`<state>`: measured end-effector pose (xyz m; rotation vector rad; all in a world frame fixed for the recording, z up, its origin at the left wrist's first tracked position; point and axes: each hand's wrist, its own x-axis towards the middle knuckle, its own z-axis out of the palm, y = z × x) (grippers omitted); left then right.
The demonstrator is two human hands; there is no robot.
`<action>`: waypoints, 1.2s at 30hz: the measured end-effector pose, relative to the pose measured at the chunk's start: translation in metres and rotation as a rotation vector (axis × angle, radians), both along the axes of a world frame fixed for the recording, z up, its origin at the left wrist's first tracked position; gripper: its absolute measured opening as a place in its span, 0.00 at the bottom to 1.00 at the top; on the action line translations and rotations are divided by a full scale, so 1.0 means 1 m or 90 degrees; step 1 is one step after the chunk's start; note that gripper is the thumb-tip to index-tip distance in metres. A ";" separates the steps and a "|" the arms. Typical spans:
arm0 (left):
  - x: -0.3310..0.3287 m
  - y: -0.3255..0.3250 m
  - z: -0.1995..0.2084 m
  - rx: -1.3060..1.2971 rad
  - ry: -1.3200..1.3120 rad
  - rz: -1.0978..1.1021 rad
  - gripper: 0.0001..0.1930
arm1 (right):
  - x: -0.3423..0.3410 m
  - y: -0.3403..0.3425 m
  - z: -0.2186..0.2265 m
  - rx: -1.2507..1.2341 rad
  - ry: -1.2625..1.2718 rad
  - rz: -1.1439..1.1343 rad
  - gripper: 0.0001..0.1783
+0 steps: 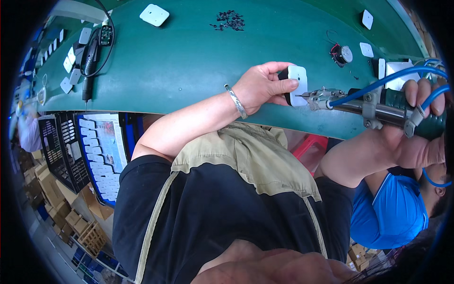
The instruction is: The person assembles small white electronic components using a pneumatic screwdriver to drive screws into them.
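Observation:
My left hand (pixel 262 87) pinches a small black-and-white case (pixel 299 75) near the table's front edge, its thumb on the white face. My right hand (pixel 414 146) is wrapped round a screwdriver with blue hoses (pixel 390 112), apparently air-driven. The tool lies nearly level, its metal nose (pixel 321 97) pointing left. Its thin tip meets or nearly meets the lower part of the case's white face; contact is hard to tell. Beyond my left hand, a pile of small black screws (pixel 229 20) lies on the green table (pixel 189 57).
A second, black screwdriver (pixel 89 68) with a cable lies at the left, beside several white cases (pixel 68 61). One white case (pixel 154 15) sits at the back. A round wired part (pixel 341 54) is at the right. Another person in a blue shirt (pixel 392 210) is close by.

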<state>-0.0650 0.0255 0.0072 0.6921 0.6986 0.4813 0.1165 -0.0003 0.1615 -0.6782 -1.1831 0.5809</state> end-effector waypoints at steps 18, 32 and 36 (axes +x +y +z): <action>0.014 0.111 0.014 0.351 0.096 0.140 0.19 | 0.047 -0.050 0.008 -0.003 0.067 0.130 0.26; 0.140 0.268 0.003 1.088 0.616 0.120 0.30 | 0.097 -0.055 -0.011 0.028 0.036 0.022 0.30; 0.271 0.263 -0.019 0.849 0.526 -0.065 0.41 | 0.151 -0.058 -0.019 -0.041 -0.024 0.167 0.36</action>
